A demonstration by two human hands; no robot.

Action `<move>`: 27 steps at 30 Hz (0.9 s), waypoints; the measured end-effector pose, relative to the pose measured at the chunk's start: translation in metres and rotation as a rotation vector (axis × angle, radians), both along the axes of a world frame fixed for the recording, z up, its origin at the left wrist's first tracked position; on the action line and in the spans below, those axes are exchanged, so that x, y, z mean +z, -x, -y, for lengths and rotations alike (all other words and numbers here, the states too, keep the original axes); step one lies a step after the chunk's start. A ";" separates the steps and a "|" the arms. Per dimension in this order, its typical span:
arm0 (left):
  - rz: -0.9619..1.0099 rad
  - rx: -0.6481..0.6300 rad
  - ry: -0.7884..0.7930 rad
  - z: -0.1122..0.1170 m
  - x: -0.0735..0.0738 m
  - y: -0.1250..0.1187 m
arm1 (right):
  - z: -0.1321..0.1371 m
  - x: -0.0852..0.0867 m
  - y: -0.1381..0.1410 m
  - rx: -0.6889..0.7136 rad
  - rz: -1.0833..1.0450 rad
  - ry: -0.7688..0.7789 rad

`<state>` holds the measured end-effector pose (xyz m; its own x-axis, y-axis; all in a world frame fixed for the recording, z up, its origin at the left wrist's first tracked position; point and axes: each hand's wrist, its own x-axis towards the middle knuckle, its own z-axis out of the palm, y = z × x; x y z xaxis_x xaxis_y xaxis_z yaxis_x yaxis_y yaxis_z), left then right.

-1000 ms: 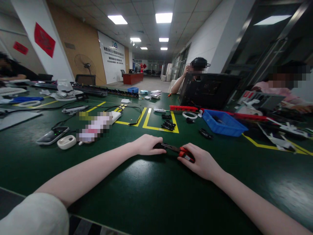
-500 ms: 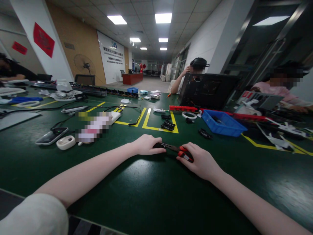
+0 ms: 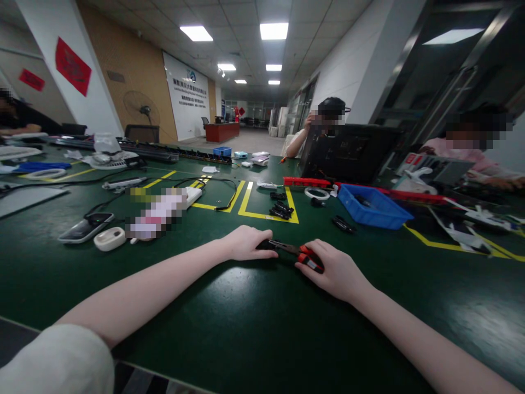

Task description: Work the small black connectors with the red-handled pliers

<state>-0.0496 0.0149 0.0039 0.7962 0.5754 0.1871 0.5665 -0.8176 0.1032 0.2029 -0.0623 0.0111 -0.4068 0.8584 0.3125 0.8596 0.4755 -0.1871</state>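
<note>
My right hand (image 3: 337, 271) is closed round the red and black handles of a pair of pliers (image 3: 301, 253), low over the green table (image 3: 246, 323). The pliers' jaws point left and reach a small black part (image 3: 266, 245). My left hand (image 3: 245, 242) is curled over that part and pinches it against the table. Both forearms stretch in from the near edge.
Several small black parts (image 3: 281, 210) lie in a yellow-taped square beyond my hands, with another black part (image 3: 342, 224) to the right. A blue tray (image 3: 375, 208) sits at the right. A white puck (image 3: 109, 238) and a phone-like device (image 3: 85, 227) lie to the left. Other people sit at the far side.
Nothing has visibly moved; both hands hold the same pose, apart from a slight shift of the head camera.
</note>
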 end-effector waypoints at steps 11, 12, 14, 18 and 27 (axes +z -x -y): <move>0.002 0.018 0.026 0.001 0.002 -0.001 | 0.001 0.003 0.001 -0.006 -0.040 0.073; 0.008 0.019 0.029 0.001 0.002 0.000 | 0.001 0.004 0.002 -0.009 -0.042 0.075; 0.010 0.026 0.031 0.000 0.002 -0.001 | 0.002 0.004 0.002 -0.013 -0.047 0.072; 0.008 0.045 0.027 -0.001 0.000 -0.002 | 0.002 0.003 0.003 -0.023 -0.054 0.072; -0.001 0.083 -0.027 0.000 0.000 -0.003 | 0.001 0.003 0.003 -0.040 -0.031 0.091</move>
